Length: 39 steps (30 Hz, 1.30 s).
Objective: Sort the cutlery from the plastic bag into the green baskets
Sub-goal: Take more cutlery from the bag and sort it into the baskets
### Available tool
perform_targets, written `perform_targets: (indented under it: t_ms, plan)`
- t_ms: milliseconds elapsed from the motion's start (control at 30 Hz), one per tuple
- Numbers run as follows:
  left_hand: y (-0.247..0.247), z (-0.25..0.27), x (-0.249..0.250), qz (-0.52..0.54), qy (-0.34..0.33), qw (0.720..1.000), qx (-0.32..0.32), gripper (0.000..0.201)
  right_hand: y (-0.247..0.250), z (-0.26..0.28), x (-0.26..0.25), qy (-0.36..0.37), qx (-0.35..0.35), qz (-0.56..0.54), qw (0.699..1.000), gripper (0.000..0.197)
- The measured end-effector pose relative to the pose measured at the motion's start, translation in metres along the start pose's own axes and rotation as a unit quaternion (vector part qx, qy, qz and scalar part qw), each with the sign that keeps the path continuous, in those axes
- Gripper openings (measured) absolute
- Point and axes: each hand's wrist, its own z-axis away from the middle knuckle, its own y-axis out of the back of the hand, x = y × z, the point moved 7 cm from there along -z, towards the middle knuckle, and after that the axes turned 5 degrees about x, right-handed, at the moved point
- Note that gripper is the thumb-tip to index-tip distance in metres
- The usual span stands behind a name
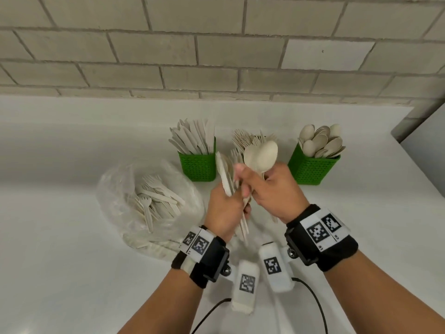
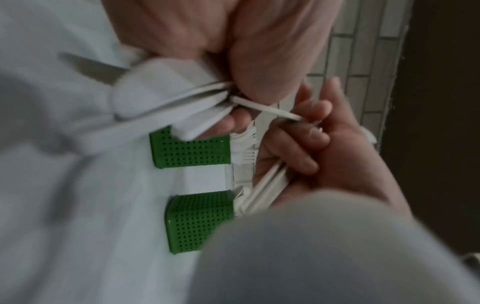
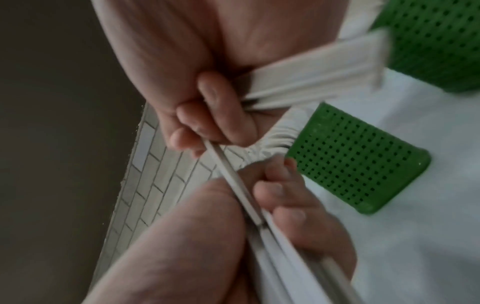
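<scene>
Left hand: the left hand (image 1: 225,208), centre of the head view, is curled round a mixed bundle of pale wooden cutlery (image 1: 227,179), the handles hanging down below the fist.
Right hand: the right hand (image 1: 277,191), just right of it and touching it, grips a few pale wooden spoons (image 1: 261,154), bowls up; its fingers (image 3: 221,115) also pinch one handle out of the left hand's bundle.
Step in hand: judged as separating spoons from the mixed bundle before dropping them.
Technique: keep the left grip firm but loose enough for one handle to slide; draw it along its length, not sideways, so neighbours do not spill; collect like pieces in the right hand and deliver together.
Source: the crumpled clear plastic bag (image 1: 115,189), left of centre on the white tabletop (image 1: 60,237), holds many wooden forks (image 1: 154,201).
Targets: three green perforated plastic baskets stand further back. Knife basket (image 1: 198,166) at left; fork basket, body hidden behind the hands in the head view (image 2: 192,151); spoon basket (image 1: 311,168) at right, nearest the right hand.
Backdrop: grey brick wall (image 1: 216,44) across the top of the frame.
</scene>
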Motion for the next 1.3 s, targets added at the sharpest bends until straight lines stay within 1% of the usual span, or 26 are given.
perform_targets:
  t_ms: [33,67,167,200,267,300,367,433,467,533,567,600,700,767,833,933,967,1000,1033,1067,1133,1200,1233,1300]
  plan:
    - [0.003,-0.002,0.002,-0.008,-0.011,1.0,0.007,0.02,0.004,0.0,-0.003,0.005,0.009,0.008,1.0,0.034]
    - [0.007,-0.004,0.005,-0.009,-0.018,1.0,0.016,0.018,0.009,0.0,-0.007,0.016,0.027,0.018,0.999,0.036]
    - [0.021,-0.012,0.021,0.057,-0.03,0.997,0.039,0.009,0.028,-0.004,-0.011,0.032,0.093,0.038,0.994,0.031]
    - [0.022,-0.013,0.026,0.083,-0.031,0.996,0.032,0.009,0.034,-0.006,-0.009,0.027,0.114,0.037,0.992,0.033]
    - [0.022,-0.013,0.035,0.104,-0.028,0.994,-0.004,0.01,0.043,-0.01,-0.004,0.012,0.146,0.031,0.989,0.046]
    - [0.021,-0.012,0.038,0.1,-0.028,0.994,-0.025,0.011,0.046,-0.011,-0.004,0.009,0.157,0.024,0.987,0.049]
    - [0.018,-0.01,0.039,0.073,-0.034,0.995,-0.06,0.012,0.047,-0.012,-0.008,0.023,0.163,0.015,0.986,0.049]
    - [0.013,-0.008,0.037,0.034,-0.053,0.995,-0.08,0.012,0.046,-0.012,-0.015,0.051,0.151,0.027,0.987,0.047]
    - [0.012,-0.007,0.036,0.016,-0.065,0.994,-0.082,0.011,0.043,-0.012,-0.02,0.067,0.135,0.046,0.987,0.043]
    - [0.009,-0.006,0.036,-0.014,-0.089,0.993,-0.08,0.012,0.034,-0.012,-0.029,0.095,0.098,0.084,0.987,0.021]
    - [0.008,-0.006,0.035,-0.029,-0.097,0.992,-0.081,0.014,0.031,-0.013,-0.033,0.106,0.093,0.105,0.985,0.012]
    - [0.007,-0.005,0.035,-0.042,-0.103,0.99,-0.082,0.016,0.031,-0.015,-0.037,0.119,0.1,0.126,0.98,0.009]
    - [0.005,-0.004,0.035,-0.075,-0.117,0.986,-0.088,0.017,0.035,-0.022,-0.051,0.171,0.138,0.215,0.952,0.019]
    - [0.004,-0.003,0.036,-0.103,-0.13,0.981,-0.101,0.01,0.036,-0.026,-0.058,0.198,0.13,0.278,0.931,0.023]
    - [0.004,-0.002,0.036,-0.133,-0.141,0.974,-0.116,0.008,0.034,-0.032,-0.057,0.198,0.084,0.327,0.92,0.027]
    - [0.006,-0.003,0.035,-0.178,-0.169,0.962,-0.123,0.011,0.027,-0.037,-0.046,0.164,-0.018,0.371,0.914,0.018]
    - [0.006,-0.002,0.035,-0.188,-0.179,0.957,-0.126,0.012,0.025,-0.037,-0.044,0.163,-0.031,0.378,0.911,0.017]
    - [0.005,-0.002,0.034,-0.198,-0.187,0.954,-0.129,0.013,0.025,-0.036,-0.044,0.169,-0.025,0.377,0.91,0.016]
    - [0.005,-0.002,0.034,-0.207,-0.192,0.951,-0.13,0.013,0.027,-0.036,-0.046,0.177,0.0,0.366,0.913,0.015]
    - [0.005,-0.002,0.033,-0.215,-0.195,0.948,-0.129,0.013,0.032,-0.036,-0.049,0.179,0.038,0.344,0.921,0.014]
    - [0.009,-0.002,0.029,-0.219,-0.189,0.949,-0.128,0.011,0.051,-0.037,-0.053,0.153,0.136,0.274,0.94,0.014]
    - [0.015,-0.003,0.022,-0.208,-0.163,0.957,-0.123,0.008,0.074,-0.039,-0.057,0.129,0.216,0.215,0.944,0.016]
    - [0.02,-0.003,0.02,-0.2,-0.15,0.962,-0.114,0.009,0.083,-0.04,-0.06,0.127,0.237,0.199,0.942,0.02]
    - [0.027,-0.006,0.018,-0.182,-0.126,0.971,-0.091,0.015,0.096,-0.041,-0.066,0.134,0.257,0.191,0.938,0.027]
